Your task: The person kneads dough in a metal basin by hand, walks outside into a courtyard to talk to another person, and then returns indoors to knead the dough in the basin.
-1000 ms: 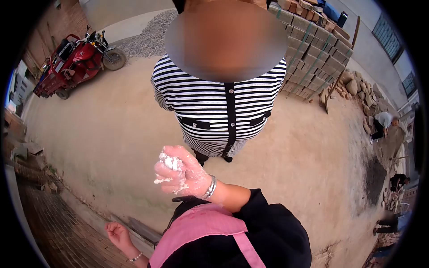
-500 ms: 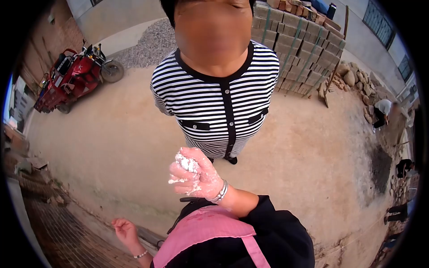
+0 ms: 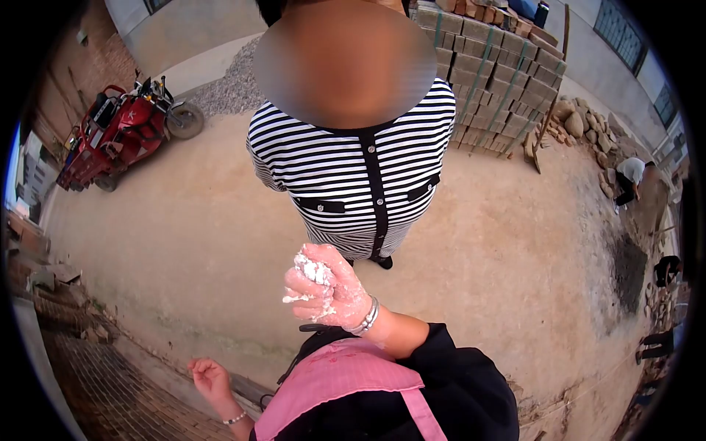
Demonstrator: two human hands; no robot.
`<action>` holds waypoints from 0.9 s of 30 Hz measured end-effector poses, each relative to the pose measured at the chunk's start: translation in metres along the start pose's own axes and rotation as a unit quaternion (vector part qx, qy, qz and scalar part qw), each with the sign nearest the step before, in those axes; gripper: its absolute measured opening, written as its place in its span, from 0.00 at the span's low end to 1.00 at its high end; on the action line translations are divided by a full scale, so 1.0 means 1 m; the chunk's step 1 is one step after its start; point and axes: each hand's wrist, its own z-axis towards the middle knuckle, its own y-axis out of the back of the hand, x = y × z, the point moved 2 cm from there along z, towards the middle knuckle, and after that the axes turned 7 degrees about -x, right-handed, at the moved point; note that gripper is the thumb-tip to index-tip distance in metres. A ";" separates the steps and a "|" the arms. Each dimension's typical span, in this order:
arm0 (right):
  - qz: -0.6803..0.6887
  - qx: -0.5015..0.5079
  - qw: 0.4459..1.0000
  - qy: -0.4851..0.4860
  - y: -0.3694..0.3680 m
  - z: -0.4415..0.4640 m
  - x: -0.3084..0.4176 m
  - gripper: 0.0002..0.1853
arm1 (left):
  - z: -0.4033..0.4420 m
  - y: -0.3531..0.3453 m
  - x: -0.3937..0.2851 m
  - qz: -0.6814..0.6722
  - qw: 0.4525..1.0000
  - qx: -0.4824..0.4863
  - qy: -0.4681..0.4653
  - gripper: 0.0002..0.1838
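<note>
My right hand (image 3: 327,287) is raised in front of my chest with its fingers curled into a fist. A white, pasty, floury clump (image 3: 315,270) clings over and between the fingers, and more white smears reach the wrist. Whether anything lies inside the fist is hidden. Silver bangles (image 3: 368,316) circle that wrist. Low on the left, my left hand (image 3: 210,378) hangs with loosely bent fingers and nothing visible in it; a beaded bracelet (image 3: 235,419) is on its wrist. I wear a pink apron (image 3: 338,382) over black clothing.
Close in front stands a person in a striped top (image 3: 353,184). A red three-wheeled cart (image 3: 125,136) is parked left, near a gravel heap (image 3: 232,88). Stacked grey blocks (image 3: 493,88) and stones (image 3: 588,128) stand at right. Other people, including one crouching (image 3: 630,180), are at the far right.
My right hand has shifted very slightly right in the view, still curled. My left hand has moved slightly right too. The person in front has leaned a little closer.
</note>
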 end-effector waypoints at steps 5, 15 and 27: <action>0.024 -0.048 0.999 0.009 -0.002 -0.002 -0.003 0.26 | 0.001 0.002 0.000 -0.002 1.000 0.004 0.004 0.05; 0.028 -0.066 0.997 0.007 -0.006 -0.002 -0.002 0.26 | 0.000 0.002 -0.002 -0.002 1.000 0.004 0.010 0.05; -0.005 -0.029 1.000 0.007 -0.002 -0.002 -0.002 0.26 | -0.003 -0.001 -0.001 -0.003 1.000 0.012 0.018 0.06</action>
